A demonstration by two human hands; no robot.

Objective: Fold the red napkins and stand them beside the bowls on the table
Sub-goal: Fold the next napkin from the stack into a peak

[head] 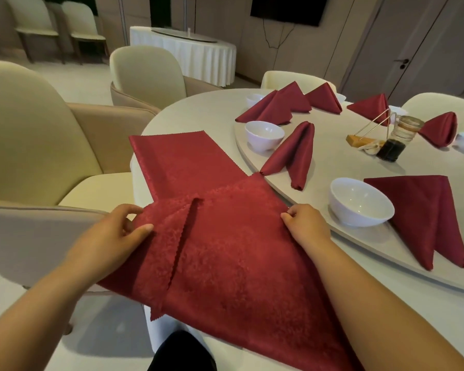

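The napkin [225,250] lies spread at the near rim of the desk [198,111], its lower point hanging off the edge toward the person; its wide axis runs left to right, straight between the two hands. The left hand [105,236] pinches the left corner, thumb on top and fingers [134,210] curled round the cloth; the right hand [306,228] pinches the right corner the same way, fingers closed on the hem. A loose flap [161,250] lies on the left part, its zigzag edge slanting from the upper middle down and left — so it lies just beside the left hand and well apart from the right. The next fold likely turns on that: the left hand is the nearer one to carry cloth across, the right to hold its corner down. Beyond, a flat napkin [177,156] lies partly under this one; to the right, on the turntable [332,162], a bowl [359,202] sits with a folded napkin [426,210] just beside it — probably the goal.
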